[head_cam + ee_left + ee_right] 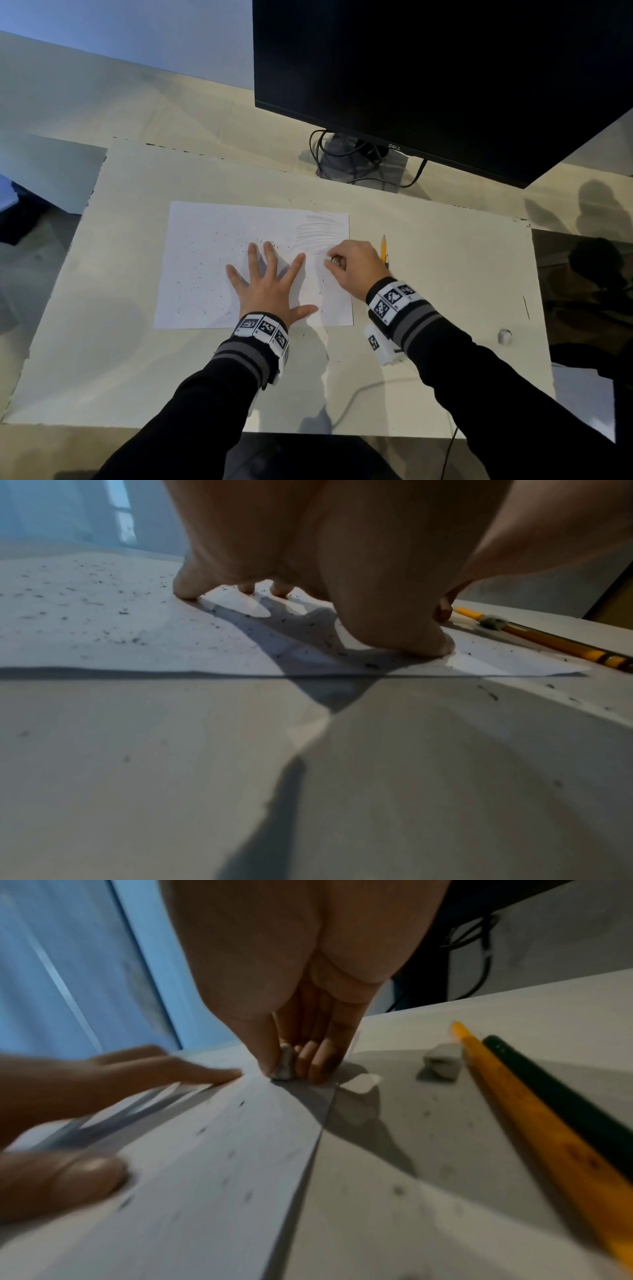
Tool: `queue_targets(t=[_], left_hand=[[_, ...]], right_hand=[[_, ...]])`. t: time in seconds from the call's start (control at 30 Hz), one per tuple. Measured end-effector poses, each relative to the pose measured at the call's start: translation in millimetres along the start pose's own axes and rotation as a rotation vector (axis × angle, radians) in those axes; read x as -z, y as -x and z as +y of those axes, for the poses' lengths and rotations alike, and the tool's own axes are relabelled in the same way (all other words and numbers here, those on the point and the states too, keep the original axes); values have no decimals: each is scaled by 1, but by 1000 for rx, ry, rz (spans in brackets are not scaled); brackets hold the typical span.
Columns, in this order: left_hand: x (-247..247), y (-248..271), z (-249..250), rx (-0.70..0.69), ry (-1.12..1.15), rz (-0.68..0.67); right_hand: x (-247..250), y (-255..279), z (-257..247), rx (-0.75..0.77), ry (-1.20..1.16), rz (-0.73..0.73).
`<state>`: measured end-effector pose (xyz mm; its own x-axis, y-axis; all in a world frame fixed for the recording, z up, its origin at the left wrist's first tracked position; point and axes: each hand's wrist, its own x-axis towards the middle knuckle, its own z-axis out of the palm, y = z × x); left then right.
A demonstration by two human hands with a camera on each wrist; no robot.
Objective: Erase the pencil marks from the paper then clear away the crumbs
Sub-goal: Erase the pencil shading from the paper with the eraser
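A white sheet of paper lies on the desk, with faint pencil strokes in its top right corner. Dark eraser crumbs speckle the sheet. My left hand presses flat on the paper with fingers spread. My right hand pinches a small grey eraser and holds it down on the paper near the right edge, just below the strokes. In the head view the eraser is barely visible between the fingers.
A yellow pencil lies just right of the paper, a dark pencil beside it, and a second grey eraser piece next to their tips. A monitor with cables stands behind. A small white object sits at the right.
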<state>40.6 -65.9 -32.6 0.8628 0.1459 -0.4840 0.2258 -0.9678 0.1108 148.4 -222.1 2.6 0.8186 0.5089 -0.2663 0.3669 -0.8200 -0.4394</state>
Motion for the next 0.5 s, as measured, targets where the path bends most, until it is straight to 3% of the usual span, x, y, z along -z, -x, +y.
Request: queue_targets(t=[0.1,0.2,0.33,0.5], left_hand=[[1,0,1,1,-8,-9],[0,-1,1,4,-7,-1],[-2,-1,0,3,-1,-5],[-3,-1,0,9,-2,5]], right_hand=[[1,-6,-4,-62,5,55],[-7,8,-13,46,6,-38],[7,-4,9,-99,-12,72],[-4,16,-4,35,28,-83]])
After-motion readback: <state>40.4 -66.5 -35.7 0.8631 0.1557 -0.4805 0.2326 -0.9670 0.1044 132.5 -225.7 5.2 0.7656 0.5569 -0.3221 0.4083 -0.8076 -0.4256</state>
